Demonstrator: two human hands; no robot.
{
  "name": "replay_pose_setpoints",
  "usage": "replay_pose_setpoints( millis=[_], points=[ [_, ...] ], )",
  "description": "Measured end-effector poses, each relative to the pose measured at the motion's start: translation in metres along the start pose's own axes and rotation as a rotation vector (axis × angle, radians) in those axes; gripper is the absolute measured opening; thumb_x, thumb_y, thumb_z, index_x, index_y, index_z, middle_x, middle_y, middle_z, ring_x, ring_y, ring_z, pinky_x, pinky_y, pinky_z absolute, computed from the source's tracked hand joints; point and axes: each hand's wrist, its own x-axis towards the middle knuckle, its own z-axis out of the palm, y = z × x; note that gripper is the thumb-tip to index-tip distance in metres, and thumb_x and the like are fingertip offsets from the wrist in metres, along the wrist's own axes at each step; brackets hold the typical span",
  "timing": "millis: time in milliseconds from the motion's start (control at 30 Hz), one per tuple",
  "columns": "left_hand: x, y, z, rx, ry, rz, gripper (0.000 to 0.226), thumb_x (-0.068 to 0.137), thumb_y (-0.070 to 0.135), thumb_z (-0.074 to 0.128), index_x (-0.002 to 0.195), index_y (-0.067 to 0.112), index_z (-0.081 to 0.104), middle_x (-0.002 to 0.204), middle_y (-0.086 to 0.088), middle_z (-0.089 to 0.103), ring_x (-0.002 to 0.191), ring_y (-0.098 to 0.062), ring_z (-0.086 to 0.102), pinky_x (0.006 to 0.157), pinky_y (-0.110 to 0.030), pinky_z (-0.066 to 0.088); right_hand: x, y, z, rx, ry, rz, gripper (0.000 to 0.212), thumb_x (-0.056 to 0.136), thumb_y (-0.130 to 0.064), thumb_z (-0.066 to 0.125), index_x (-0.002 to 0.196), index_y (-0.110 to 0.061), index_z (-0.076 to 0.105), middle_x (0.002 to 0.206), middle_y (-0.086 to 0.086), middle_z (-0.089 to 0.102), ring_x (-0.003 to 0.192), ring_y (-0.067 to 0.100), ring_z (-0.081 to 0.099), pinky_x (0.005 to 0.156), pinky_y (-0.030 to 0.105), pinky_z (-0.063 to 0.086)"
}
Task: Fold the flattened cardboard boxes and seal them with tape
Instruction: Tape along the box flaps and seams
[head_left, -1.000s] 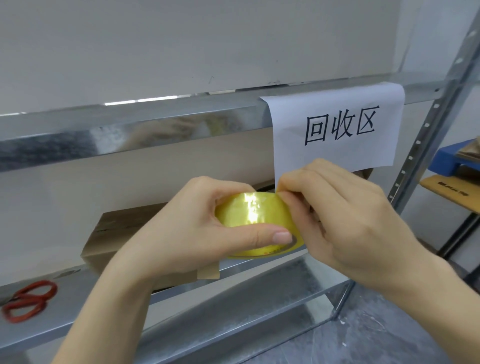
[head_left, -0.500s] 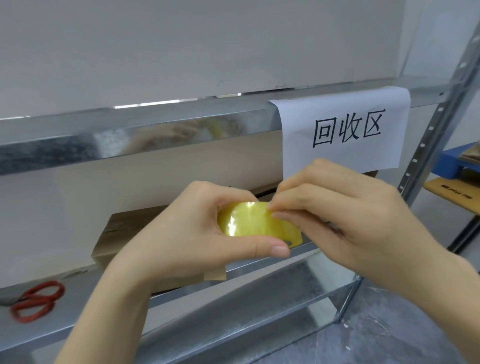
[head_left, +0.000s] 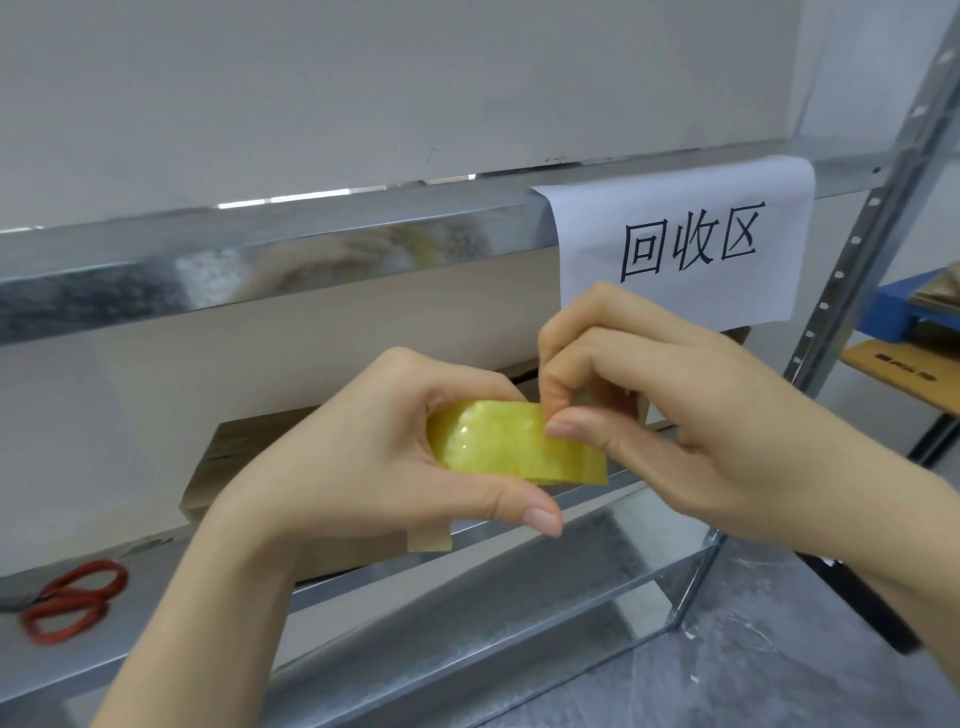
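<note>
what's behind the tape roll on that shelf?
Brown cardboard lying on the metal shelf, directly behind the yellow tape roll. The left hand and right hand cover its middle and right part, so its full shape is hidden.

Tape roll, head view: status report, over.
Left hand grips tape roll. Right hand pinches at its top edge. Cardboard box on shelf behind; nothing in the way.
</note>
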Motion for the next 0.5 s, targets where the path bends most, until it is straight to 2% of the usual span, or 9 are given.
replay_pose_setpoints(
  millis=[100, 167, 367, 433, 500],
  points=[
    [0.001, 0.001, -0.002, -0.005, 0.006, 0.007, 0.032, 0.062, 0.046, 0.081, 0.074, 0.019, 0.068, 0.055, 0.005, 0.048, 0.051, -0.002, 0.041, 0.048, -0.014, 0.033, -0.001, -0.001, -0.002, 0.072, 0.086, 0.024, 0.014, 0.091, -0.024, 0.058, 0.086, -0.012, 0.062, 0.093, -0.005, 0.056, 0.071, 0.016, 0.053, 0.063, 0.022, 0.043],
    [0.001, 0.002, -0.002, 0.0, 0.007, 0.013, 0.028, 0.062, 0.044, 0.082, 0.072, 0.022, 0.067, 0.054, 0.01, 0.048, 0.05, 0.0, 0.041, 0.048, -0.012, 0.033, -0.001, -0.002, -0.004, 0.131, 0.106, 0.058, 0.017, 0.088, -0.026, 0.062, 0.084, -0.011, 0.065, 0.088, -0.005, 0.06, 0.071, 0.019, 0.056, 0.062, 0.026, 0.044],
    [0.0, 0.002, -0.003, 0.007, 0.003, 0.016, 0.033, 0.061, 0.047, 0.081, 0.07, 0.019, 0.067, 0.052, 0.008, 0.048, 0.048, -0.002, 0.04, 0.047, -0.015, 0.032, 0.003, -0.001, -0.009, 0.177, 0.038, 0.104, 0.017, 0.087, -0.031, 0.06, 0.084, -0.015, 0.066, 0.085, -0.006, 0.061, 0.07, 0.021, 0.059, 0.061, 0.035, 0.046],
    [0.0, 0.001, -0.003, -0.007, -0.002, 0.003, 0.033, 0.061, 0.047, 0.081, 0.069, 0.018, 0.067, 0.052, 0.007, 0.047, 0.048, -0.002, 0.04, 0.046, -0.015, 0.032, 0.005, -0.001, -0.01, 0.157, 0.01, 0.107, 0.018, 0.088, -0.032, 0.058, 0.085, -0.016, 0.064, 0.084, -0.004, 0.06, 0.07, 0.02, 0.058, 0.061, 0.034, 0.046],
    [0.001, -0.001, -0.003, -0.018, 0.006, -0.01, 0.034, 0.06, 0.046, 0.081, 0.07, 0.016, 0.067, 0.052, 0.002, 0.046, 0.049, -0.003, 0.039, 0.046, -0.015, 0.031, 0.007, 0.0, -0.009, 0.096, 0.0, 0.09, 0.018, 0.09, -0.032, 0.054, 0.084, -0.016, 0.061, 0.084, -0.004, 0.058, 0.069, 0.016, 0.055, 0.062, 0.024, 0.044]
  ],
)
